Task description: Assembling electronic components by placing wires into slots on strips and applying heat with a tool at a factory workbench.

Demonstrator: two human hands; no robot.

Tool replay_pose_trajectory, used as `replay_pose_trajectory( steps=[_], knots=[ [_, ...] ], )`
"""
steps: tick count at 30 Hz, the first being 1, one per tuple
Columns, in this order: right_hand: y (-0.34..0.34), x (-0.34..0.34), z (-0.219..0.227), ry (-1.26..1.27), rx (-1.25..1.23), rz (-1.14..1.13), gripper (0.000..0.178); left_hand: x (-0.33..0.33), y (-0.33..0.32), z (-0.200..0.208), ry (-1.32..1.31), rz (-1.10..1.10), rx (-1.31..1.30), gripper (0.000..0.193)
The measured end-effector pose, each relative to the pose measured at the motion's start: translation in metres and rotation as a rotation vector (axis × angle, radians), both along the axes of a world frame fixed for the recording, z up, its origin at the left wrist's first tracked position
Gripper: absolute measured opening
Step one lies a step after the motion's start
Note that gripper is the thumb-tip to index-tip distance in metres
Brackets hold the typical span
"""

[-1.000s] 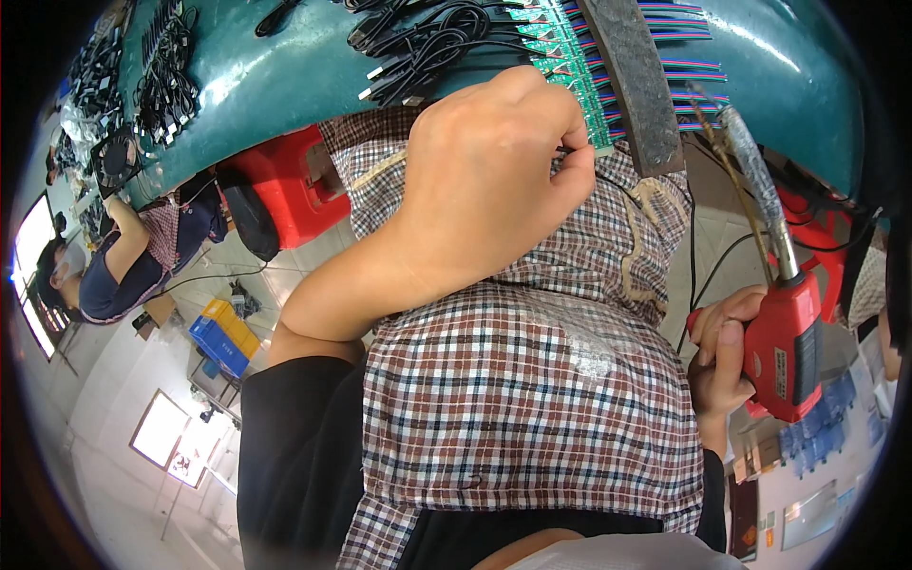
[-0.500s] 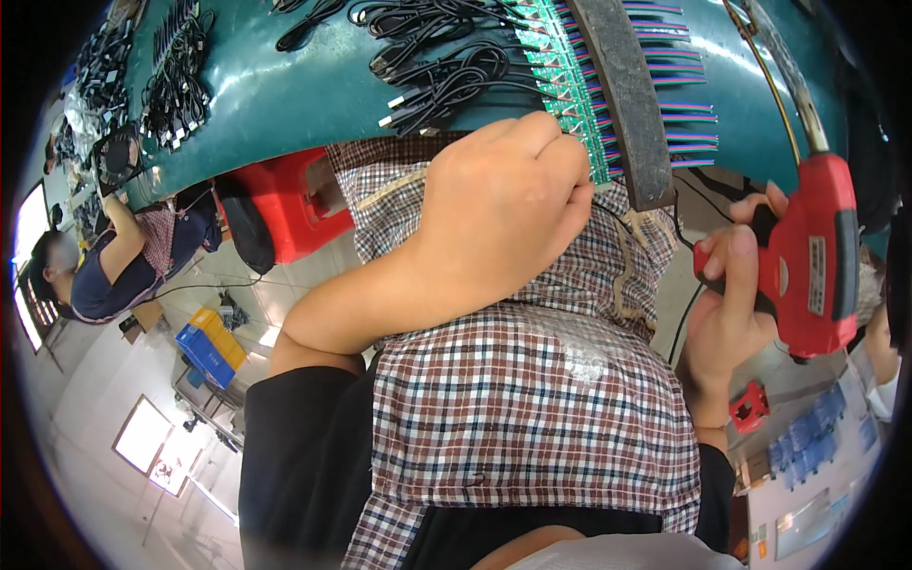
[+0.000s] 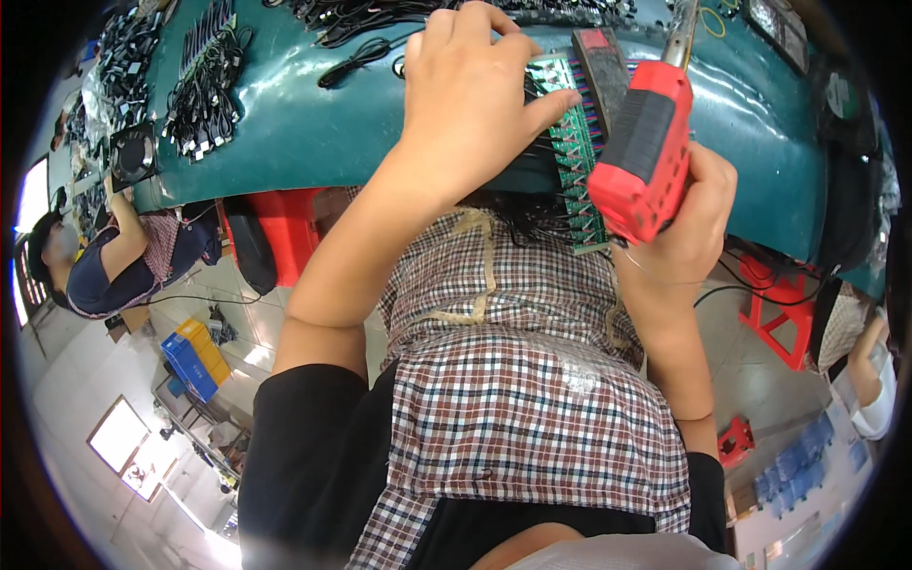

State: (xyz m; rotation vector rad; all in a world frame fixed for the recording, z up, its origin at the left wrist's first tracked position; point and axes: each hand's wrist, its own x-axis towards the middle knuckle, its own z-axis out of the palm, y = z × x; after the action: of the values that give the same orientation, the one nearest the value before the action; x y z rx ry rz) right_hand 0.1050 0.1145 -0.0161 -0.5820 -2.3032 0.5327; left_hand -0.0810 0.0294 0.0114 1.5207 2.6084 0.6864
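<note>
A green circuit board strip [image 3: 573,157] lies at the table's near edge, its near end sticking out past it. Black cables [image 3: 532,214] hang from its left side. My left hand [image 3: 461,109] grips the strip's far left part, its thumb on the board and its other fingers bent; what lies beneath the palm is hidden. A red and black soldering gun [image 3: 638,152] is in my right hand [image 3: 689,223], closed round the handle. Its metal barrel [image 3: 680,38] points away from me, and the tip is out of view. A dark bar [image 3: 598,71] rests over the coloured wires right of the strip.
Bundles of black cables [image 3: 204,104] lie on the green table [image 3: 294,133] at left, with more along the back. Red stools [image 3: 280,228] stand beneath. One person [image 3: 119,247] sits at far left; another person's arm [image 3: 864,361] shows at right.
The strip and the bar have come nearer to me. My left hand has moved away from me and its thumb has stretched out. The soldering gun has swung left, over the strip's right side.
</note>
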Motion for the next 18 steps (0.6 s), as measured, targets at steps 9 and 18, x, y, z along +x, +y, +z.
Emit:
replay_pose_trajectory(
  steps=[9,18],
  knots=[
    [-0.001,0.02,-0.012,0.085,-0.569,-0.169,0.062,-0.01,-0.008,0.018,0.067,-0.138,0.21,0.036],
    [0.03,0.053,0.003,0.229,-0.317,-0.372,0.049,-0.014,-0.059,0.045,-0.658,-0.256,0.382,0.028]
  ],
)
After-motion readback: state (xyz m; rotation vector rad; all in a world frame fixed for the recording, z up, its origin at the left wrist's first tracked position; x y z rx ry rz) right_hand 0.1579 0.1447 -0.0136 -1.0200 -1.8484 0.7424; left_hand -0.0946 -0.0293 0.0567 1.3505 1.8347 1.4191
